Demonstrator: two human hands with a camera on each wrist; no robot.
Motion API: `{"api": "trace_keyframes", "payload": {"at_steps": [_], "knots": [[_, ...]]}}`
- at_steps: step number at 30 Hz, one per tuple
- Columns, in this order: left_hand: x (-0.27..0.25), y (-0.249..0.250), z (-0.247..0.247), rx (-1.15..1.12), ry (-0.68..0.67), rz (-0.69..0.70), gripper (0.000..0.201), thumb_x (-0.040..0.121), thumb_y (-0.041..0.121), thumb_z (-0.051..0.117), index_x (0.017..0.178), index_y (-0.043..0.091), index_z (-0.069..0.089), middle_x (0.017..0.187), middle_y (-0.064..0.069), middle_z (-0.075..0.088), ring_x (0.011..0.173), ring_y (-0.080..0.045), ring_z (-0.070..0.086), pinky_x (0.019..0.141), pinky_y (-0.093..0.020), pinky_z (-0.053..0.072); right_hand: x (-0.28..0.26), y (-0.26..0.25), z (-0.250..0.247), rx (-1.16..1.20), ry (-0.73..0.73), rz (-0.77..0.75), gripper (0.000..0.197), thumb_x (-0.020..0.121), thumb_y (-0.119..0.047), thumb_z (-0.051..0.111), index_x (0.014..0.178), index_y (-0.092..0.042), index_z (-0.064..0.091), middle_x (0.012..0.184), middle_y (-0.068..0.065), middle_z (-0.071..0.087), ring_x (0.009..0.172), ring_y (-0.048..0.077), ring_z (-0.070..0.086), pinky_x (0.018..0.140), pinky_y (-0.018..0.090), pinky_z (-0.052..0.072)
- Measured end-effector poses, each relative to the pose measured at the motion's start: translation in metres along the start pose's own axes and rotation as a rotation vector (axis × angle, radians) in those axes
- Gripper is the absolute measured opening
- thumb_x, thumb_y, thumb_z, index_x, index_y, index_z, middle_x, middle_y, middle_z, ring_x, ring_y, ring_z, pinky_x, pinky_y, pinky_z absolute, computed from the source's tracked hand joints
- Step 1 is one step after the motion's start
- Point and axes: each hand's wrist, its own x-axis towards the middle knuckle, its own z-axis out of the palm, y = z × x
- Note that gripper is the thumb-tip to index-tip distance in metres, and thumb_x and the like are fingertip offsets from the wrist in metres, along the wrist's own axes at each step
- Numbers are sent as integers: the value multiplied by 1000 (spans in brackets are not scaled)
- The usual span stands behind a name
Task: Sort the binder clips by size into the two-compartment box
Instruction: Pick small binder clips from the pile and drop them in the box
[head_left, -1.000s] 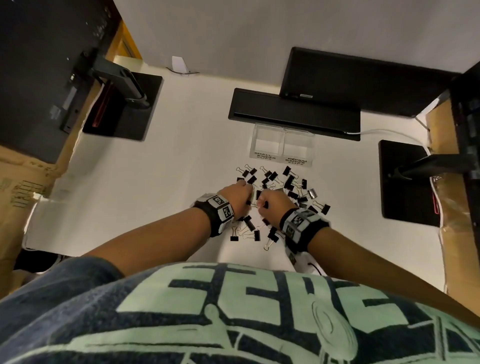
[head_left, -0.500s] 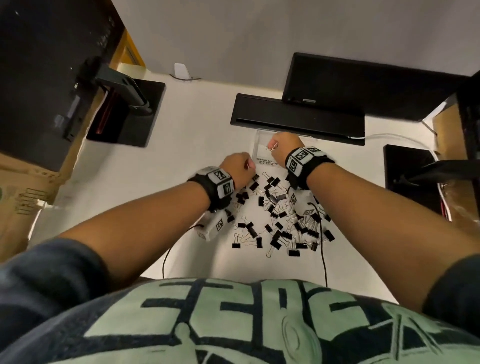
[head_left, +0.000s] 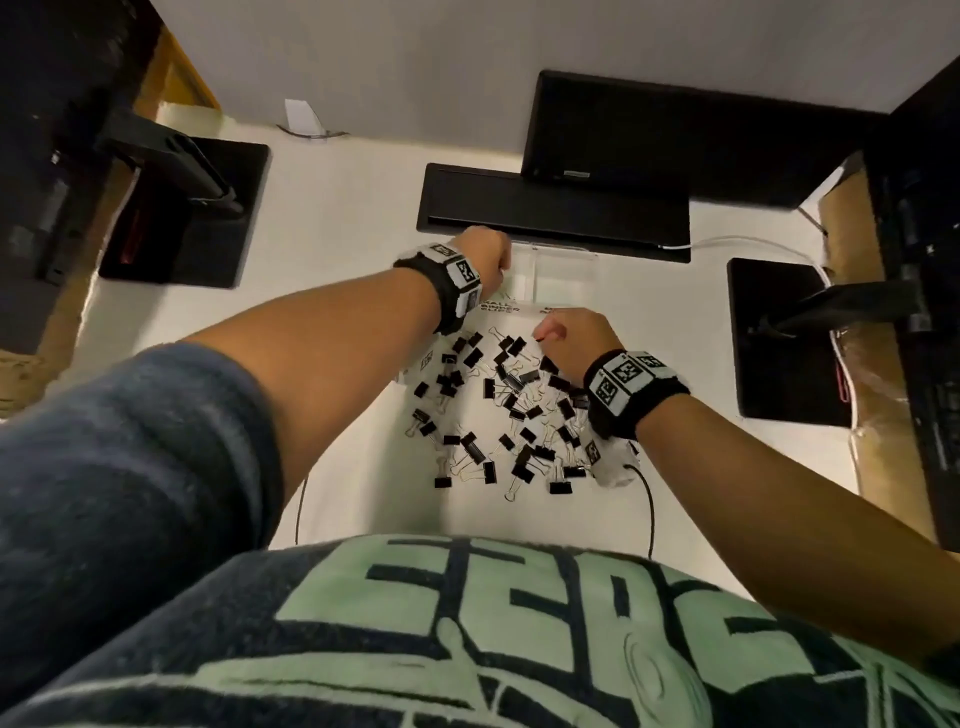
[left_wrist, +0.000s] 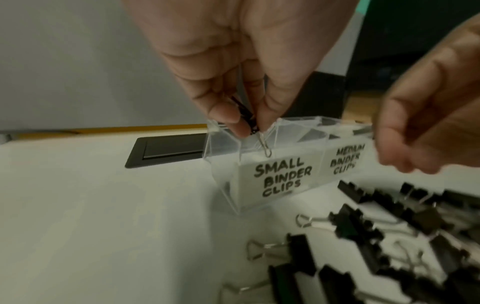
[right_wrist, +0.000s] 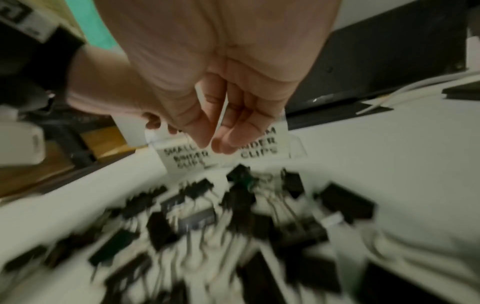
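**Left Over The Small Bay, Right Back At The Pile**

Swapped jobs in the last half second! Carried the left hand (head_left: 483, 254) up from the near-left fringe of the heap to the two-compartment box (head_left: 566, 270). Pulled the right hand (head_left: 571, 343) off that box and back to the far edge of the loose binder clips (head_left: 498, 415).

Pinched one small clip (left_wrist: 248, 119) between left thumb and fingertips, with its wire handle dangling just inside the rim of the compartment marked SMALL BINDER CLIPS (left_wrist: 283, 176). Not let go yet. Judged one release away from a correct drop.

Drew the right fingers (right_wrist: 228, 142) and thumb close together, loosely curved, with nothing seen between them, though blurred. Hovered low over the clips nearest the box front, seemingly set for the next pick. Left most of the heap unsorted on the table (head_left: 337, 312), so early days by the look of it.

Found tight quarters behind, with a black slab (head_left: 550, 208) just beyond the box's back wall. Found bare table left of the box for a clean withdrawal. Kept both wrists apart, one per side of the box front. Noted a cable (head_left: 649, 499) trailing by the heap's right flank, a possible snag for a wide sweep.
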Motion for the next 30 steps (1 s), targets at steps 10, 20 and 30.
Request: {"api": "trace_keyframes", "payload": {"at_steps": [10,20,30], "knots": [[-4,-18,14,-20,85,128,26,88,8,53,110,16,64,117,-6,62,113,-23,55,91,-30,46,-4,-9,50,-271,-86,-135,24,91,-20,55,97,-1,68,107,13,60,98,28,60,83,35,50],[-55,-58,59,-210,99,-189,13,87,11,54,95,12,64,96,-4,54,84,-18,53,74,-26,43,-5,-16,60,-372,-81,-71,29,88,-24,56,108,-3,61,115,12,56,107,27,55,83,34,48],[-52,-53,72,-74,-2,-141,28,86,16,62,112,6,60,120,-13,49,102,-30,58,86,-35,48,-18,-2,36,272,54,98,19,79,-24,64,70,-7,61,71,0,56,65,16,53,63,28,49]]}}
